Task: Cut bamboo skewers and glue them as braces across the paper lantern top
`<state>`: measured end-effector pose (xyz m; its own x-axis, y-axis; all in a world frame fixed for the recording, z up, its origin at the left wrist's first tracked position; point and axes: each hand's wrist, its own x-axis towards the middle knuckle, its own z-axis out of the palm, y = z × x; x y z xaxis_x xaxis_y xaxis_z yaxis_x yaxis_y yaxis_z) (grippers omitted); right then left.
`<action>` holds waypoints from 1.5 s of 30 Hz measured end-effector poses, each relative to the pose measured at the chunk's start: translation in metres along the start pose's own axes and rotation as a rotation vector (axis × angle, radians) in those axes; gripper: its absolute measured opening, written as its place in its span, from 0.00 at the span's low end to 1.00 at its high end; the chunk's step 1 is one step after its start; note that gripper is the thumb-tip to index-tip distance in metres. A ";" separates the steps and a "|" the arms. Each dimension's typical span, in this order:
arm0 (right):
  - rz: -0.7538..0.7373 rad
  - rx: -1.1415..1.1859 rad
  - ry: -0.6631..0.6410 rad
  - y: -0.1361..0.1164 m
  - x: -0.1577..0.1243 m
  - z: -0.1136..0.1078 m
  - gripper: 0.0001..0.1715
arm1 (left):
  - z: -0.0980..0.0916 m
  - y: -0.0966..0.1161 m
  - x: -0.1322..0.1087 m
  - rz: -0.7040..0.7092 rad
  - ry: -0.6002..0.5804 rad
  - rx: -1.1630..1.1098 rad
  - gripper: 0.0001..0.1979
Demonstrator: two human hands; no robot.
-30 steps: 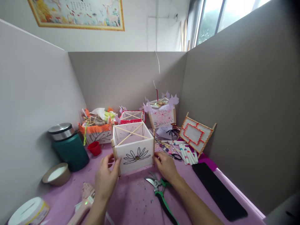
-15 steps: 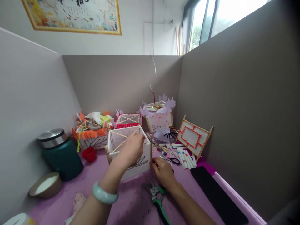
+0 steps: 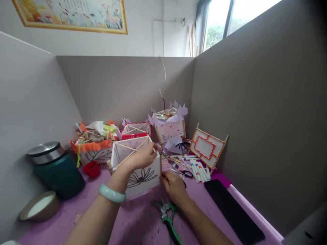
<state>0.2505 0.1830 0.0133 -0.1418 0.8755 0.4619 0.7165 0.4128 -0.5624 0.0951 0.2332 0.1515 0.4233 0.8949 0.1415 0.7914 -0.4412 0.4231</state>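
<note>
A white box-shaped paper lantern (image 3: 120, 186) with wooden stick edges stands before me. Its front panel bears a dark flower drawing, and crossed sticks span its open top. My left hand (image 3: 144, 157), wearing a pale green bangle (image 3: 112, 194) on the wrist, reaches across the top. Its fingers are curled at the upper right corner, with the fingertips partly hidden. Lower down, my right hand (image 3: 174, 185) pinches the right corner post near its bottom end. Green-handled pruning shears (image 3: 167, 211) lie just below that hand.
Behind stand an orange-fringed lantern (image 3: 98, 153), a red-trimmed one (image 3: 136, 130) and one with purple cutouts (image 3: 170, 128). Right are scissors (image 3: 187, 173), markers (image 3: 199, 172), a decorated panel (image 3: 204, 146) and a black strip (image 3: 233, 211). A red cup (image 3: 91, 169), bowl (image 3: 39, 206) and teal flask (image 3: 60, 177) sit left.
The whole view has shifted slightly, so things sit further left. My left hand has moved a little toward the lantern's right corner, uncovering more of the flower drawing. My right hand stays on the post.
</note>
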 end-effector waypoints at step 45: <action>-0.282 -0.588 -0.713 -0.125 0.152 -0.097 0.10 | 0.020 0.014 -0.064 0.039 0.495 0.344 0.09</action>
<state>0.2054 0.2399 0.2206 -0.6034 0.7903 -0.1065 0.7927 0.6090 0.0278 0.0882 0.1681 0.1301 0.2640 0.7661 0.5860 0.9117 -0.3966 0.1077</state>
